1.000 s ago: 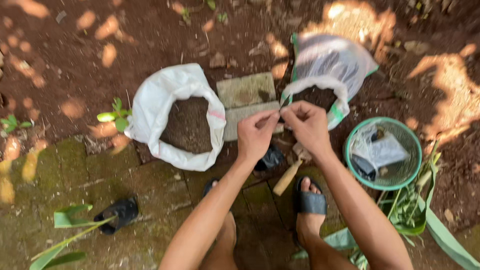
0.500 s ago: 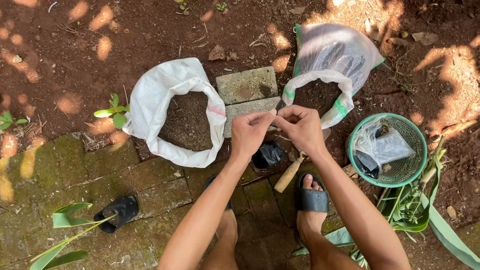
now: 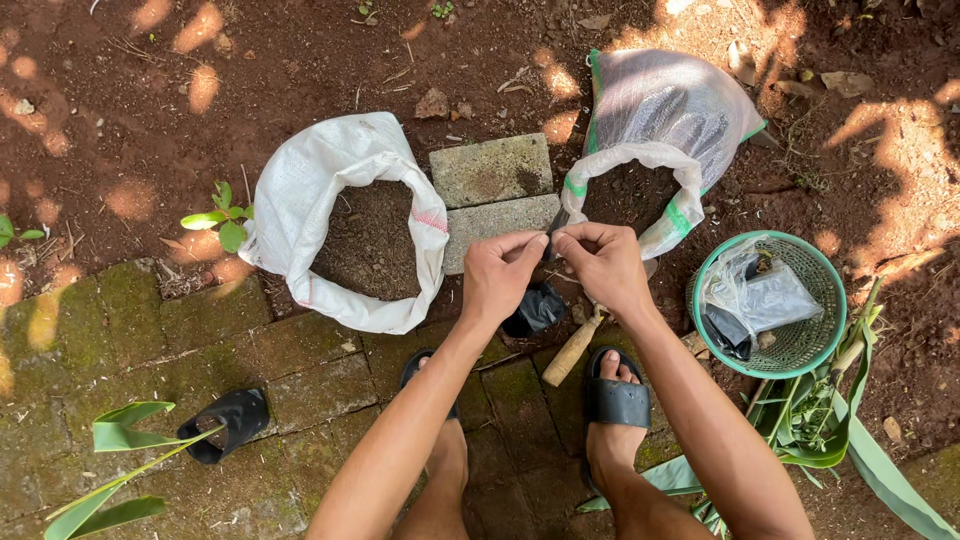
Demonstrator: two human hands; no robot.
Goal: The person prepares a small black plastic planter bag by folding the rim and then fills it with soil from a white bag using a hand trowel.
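A black slipper (image 3: 225,420) lies on the mossy paving, and beyond it a white sack (image 3: 345,215) of soil stands open. At centre the left hand (image 3: 500,275) and right hand (image 3: 603,265) meet fingertip to fingertip — both pinched shut on a small dark strip (image 3: 552,232), held above a crumpled black bag (image 3: 537,308) and a wooden-handled tool (image 3: 570,353). Right: a green basket (image 3: 812,350).
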